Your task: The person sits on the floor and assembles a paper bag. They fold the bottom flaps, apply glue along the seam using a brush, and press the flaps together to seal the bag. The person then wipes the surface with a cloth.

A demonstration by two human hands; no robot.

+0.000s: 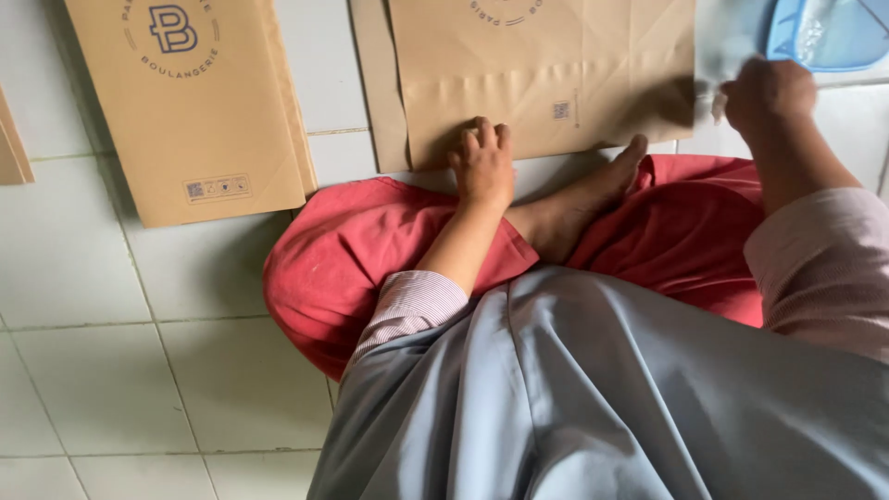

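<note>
Seated on red cushion (324, 268), tiled floor (102, 370). Left hand (482, 165) flat, fingers spread, pressing brown paper bag (546, 83) near edge. Right hand (767, 93) fingers closed at bag's right edge; blurred, grip unclear. Finished bags stack (190, 102) beyond-left. Current bag seemingly mid-fold.

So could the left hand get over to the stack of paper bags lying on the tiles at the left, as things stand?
Probably yes. The left hand presses on the near edge of the middle paper bag, and only bare tiled floor lies between it and the stack of paper bags to its left. Nothing blocks a sideways reach.
</note>
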